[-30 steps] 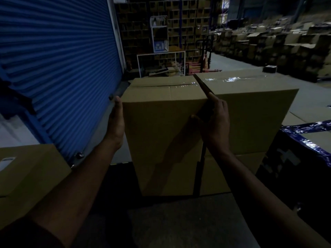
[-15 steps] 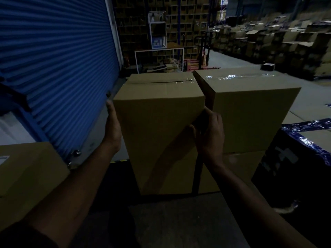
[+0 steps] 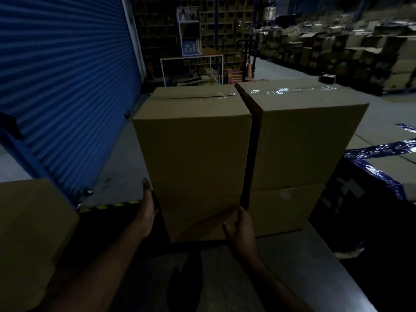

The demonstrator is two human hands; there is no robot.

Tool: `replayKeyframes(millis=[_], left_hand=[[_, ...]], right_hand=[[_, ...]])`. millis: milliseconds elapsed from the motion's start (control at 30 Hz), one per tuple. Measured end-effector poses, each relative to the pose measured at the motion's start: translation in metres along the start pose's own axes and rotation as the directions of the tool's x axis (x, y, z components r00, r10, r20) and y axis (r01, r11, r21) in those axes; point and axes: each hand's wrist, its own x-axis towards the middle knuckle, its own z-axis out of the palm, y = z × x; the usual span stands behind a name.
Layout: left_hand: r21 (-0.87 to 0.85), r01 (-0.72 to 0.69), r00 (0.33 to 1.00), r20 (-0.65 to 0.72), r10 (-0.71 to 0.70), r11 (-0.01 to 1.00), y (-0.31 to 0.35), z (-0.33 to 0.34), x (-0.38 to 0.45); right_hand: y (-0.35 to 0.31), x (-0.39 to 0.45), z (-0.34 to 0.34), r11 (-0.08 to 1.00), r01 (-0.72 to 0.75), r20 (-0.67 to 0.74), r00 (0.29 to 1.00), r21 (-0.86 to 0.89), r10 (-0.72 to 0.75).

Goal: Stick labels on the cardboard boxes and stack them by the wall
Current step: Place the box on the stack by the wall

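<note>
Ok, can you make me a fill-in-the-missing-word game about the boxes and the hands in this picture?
1. The roll-up shutter beside the boxes is the colour ____.
2. The tall box has the left hand and the right hand at its two lower sides, so ____ hands are on it.
3. The shiny tape runs across the ____ of the neighbouring box.

Missing words: blue; two; top

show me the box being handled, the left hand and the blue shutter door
box being handled (image 3: 193, 158), head view, middle of its front face
left hand (image 3: 147, 204), head view, back of the hand by the box's left side
blue shutter door (image 3: 67, 86), head view, middle of its ribbed surface
</note>
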Motion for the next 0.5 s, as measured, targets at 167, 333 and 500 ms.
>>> replayKeyframes(millis=[167,333,500], left_hand=[[0.019,-0.051,0.999,-0.001,0.051,0.999,0.001,0.006,-0.023],[0.061,-0.037,0.999,-0.018,0.038,0.997,-0.012,0.004,-0.039],[0.080,-0.006,0.999,-0.037,0.009,0.997,-0.018,0.003,-0.050]], right_hand=[[0.006,0.007,0.004,0.999,-0.042,0.010,0.999,-0.027,0.042],[0.004,0.019,0.002,0.997,-0.066,-0.018,0.998,-0.028,0.066],[0.006,0.022,0.007,0.998,-0.056,-0.035,0.998,-0.034,0.055]])
